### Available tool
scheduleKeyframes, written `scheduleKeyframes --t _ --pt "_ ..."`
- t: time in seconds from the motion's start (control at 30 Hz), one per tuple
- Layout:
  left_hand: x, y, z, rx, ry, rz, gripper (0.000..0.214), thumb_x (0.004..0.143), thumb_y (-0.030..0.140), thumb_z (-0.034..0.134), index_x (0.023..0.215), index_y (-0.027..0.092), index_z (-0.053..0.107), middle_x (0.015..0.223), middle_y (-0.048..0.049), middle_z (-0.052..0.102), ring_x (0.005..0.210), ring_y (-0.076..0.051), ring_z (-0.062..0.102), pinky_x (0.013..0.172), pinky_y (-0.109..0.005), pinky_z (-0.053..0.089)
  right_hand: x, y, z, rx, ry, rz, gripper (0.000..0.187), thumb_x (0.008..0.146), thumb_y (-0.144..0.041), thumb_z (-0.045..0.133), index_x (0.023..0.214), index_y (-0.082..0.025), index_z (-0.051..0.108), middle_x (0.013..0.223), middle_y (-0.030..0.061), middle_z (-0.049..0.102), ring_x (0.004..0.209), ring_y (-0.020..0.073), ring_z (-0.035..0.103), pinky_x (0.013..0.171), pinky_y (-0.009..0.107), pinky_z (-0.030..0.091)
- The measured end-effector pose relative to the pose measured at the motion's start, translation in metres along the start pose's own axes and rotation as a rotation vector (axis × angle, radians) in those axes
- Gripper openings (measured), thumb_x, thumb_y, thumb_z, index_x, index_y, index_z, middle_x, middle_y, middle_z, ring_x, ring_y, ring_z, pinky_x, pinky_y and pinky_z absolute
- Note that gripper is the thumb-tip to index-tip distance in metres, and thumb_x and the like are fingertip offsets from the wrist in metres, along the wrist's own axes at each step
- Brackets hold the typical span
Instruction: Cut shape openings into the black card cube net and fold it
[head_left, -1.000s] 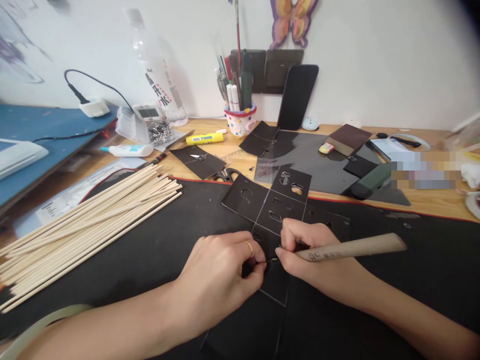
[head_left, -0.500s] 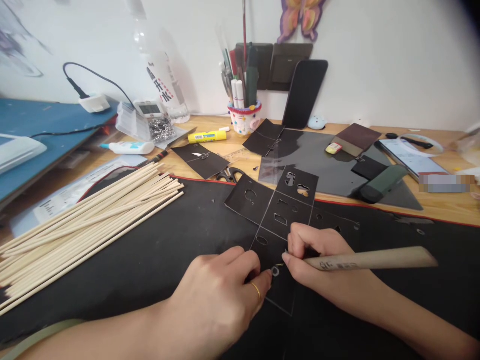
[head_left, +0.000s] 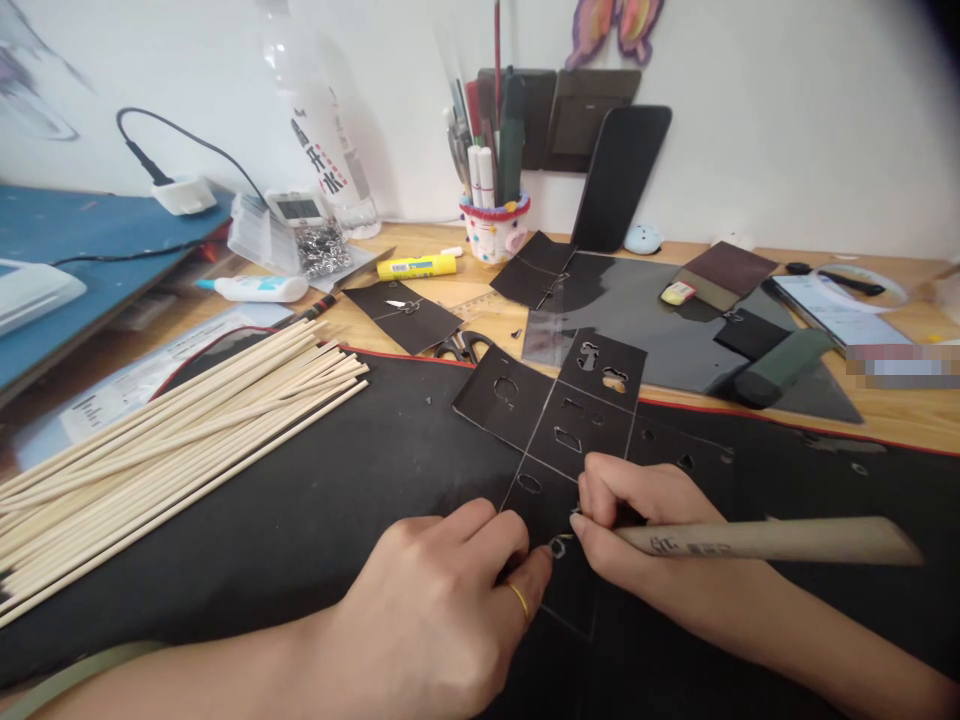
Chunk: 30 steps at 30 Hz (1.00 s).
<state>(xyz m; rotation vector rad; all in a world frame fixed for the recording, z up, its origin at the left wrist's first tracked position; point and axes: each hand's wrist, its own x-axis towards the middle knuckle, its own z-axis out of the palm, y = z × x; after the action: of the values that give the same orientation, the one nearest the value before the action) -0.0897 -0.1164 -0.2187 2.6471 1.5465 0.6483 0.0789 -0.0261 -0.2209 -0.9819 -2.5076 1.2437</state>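
Observation:
A sheet of black card (head_left: 592, 455), scored into panels with white lines, lies on the black mat; several panels have small shapes cut or outlined in them. My left hand (head_left: 457, 590), wearing a gold ring, presses the card down with curled fingers at its lower left. Beside its thumb is a small pale outlined ring shape (head_left: 557, 548). My right hand (head_left: 637, 510) is closed like a pen grip around a craft knife (head_left: 780, 540) with a thick wooden handle. Its tip is mostly hidden by the fingers, close to the ring shape.
Wooden sticks (head_left: 187, 440) lie on the mat's left. Behind are scissors (head_left: 465, 347), a yellow glue stick (head_left: 417, 267), a pen cup (head_left: 495, 225), a bottle (head_left: 322, 150), a leaning phone (head_left: 622, 180), a green marker-like object (head_left: 780, 368) and a clear sheet (head_left: 660, 340).
The view has shifted slightly. The knife's handle end has swung a little lower and right; both hands stay at nearly the same place on the card.

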Motion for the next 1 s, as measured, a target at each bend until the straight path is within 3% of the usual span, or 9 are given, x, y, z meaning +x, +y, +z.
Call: scheduleKeyframes --t 0.2,0.4,0.53,0.63,0.7,0.87,1.0 --pt "-0.001 0.001 0.002 -0.002 0.031 -0.025 0.024 0.085 0.015 0.042 0.078 0.017 0.065 0.059 -0.0001 0.054 0.046 -0.012 0.046 0.035 -0.022 0.031 0.001 -0.003 0.000 0.016 0.003 0.009 0.027 0.067 -0.004 0.042 0.058 -0.020 0.022 0.052 -0.0064 0.032 0.048 0.0073 0.030 0.044 0.023 0.024" --pt "-0.002 -0.002 -0.002 -0.102 -0.113 -0.083 0.018 0.085 0.016 0.042 0.083 0.014 0.059 0.069 -0.0019 0.056 0.057 -0.013 0.052 0.046 -0.024 0.046 0.001 -0.002 -0.003 0.126 0.084 0.076 0.026 0.071 -0.008 0.045 0.057 -0.020 0.026 0.054 -0.0061 0.034 0.051 0.0084 0.031 0.046 0.022 0.025" --pt "0.000 0.007 -0.009 -0.049 -0.158 -0.157 0.025 0.083 0.035 0.047 0.081 0.013 0.057 0.076 -0.0049 0.059 0.065 -0.017 0.056 0.049 -0.029 0.051 0.003 0.000 -0.003 0.274 0.197 0.084 0.028 0.076 -0.019 0.049 0.057 -0.021 0.028 0.051 -0.0074 0.030 0.047 0.0078 0.028 0.043 0.021 0.023" --pt "-0.006 0.022 -0.009 0.057 -0.107 -0.111 0.048 0.078 0.055 0.045 0.087 0.011 0.059 0.085 -0.0101 0.063 0.076 -0.023 0.059 0.054 -0.033 0.053 0.004 0.000 -0.003 0.322 0.333 0.110 0.030 0.077 -0.028 0.053 0.057 -0.021 0.031 0.047 -0.0087 0.028 0.043 0.0068 0.025 0.040 0.020 0.021" --pt "-0.013 0.032 -0.006 0.149 -0.050 -0.047 0.058 0.077 0.060 0.042 0.095 0.008 0.060 0.096 -0.0127 0.064 0.087 -0.026 0.059 0.061 -0.034 0.055 0.004 0.000 -0.004 0.322 0.387 0.111 0.029 0.077 -0.033 0.054 0.059 -0.021 0.034 0.046 -0.0089 0.031 0.042 0.0065 0.026 0.040 0.019 0.022" --pt "-0.024 0.043 0.004 0.219 -0.088 -0.020 0.045 0.078 0.040 0.047 0.108 0.008 0.057 0.115 -0.0129 0.058 0.102 -0.029 0.055 0.071 -0.032 0.054 0.003 -0.001 -0.017 0.258 0.369 0.048 0.023 0.074 -0.032 0.059 0.063 -0.020 0.043 0.051 -0.0068 0.042 0.046 0.0074 0.037 0.044 0.020 0.029" --pt "-0.025 0.040 0.000 0.223 -0.191 0.013 0.043 0.080 0.027 0.042 0.117 0.006 0.050 0.125 -0.0151 0.049 0.111 -0.031 0.048 0.081 -0.037 0.051 -0.003 -0.005 -0.039 0.209 0.435 0.033 0.023 0.074 -0.033 0.060 0.063 -0.020 0.045 0.050 -0.0062 0.046 0.046 0.0073 0.040 0.044 0.020 0.030"
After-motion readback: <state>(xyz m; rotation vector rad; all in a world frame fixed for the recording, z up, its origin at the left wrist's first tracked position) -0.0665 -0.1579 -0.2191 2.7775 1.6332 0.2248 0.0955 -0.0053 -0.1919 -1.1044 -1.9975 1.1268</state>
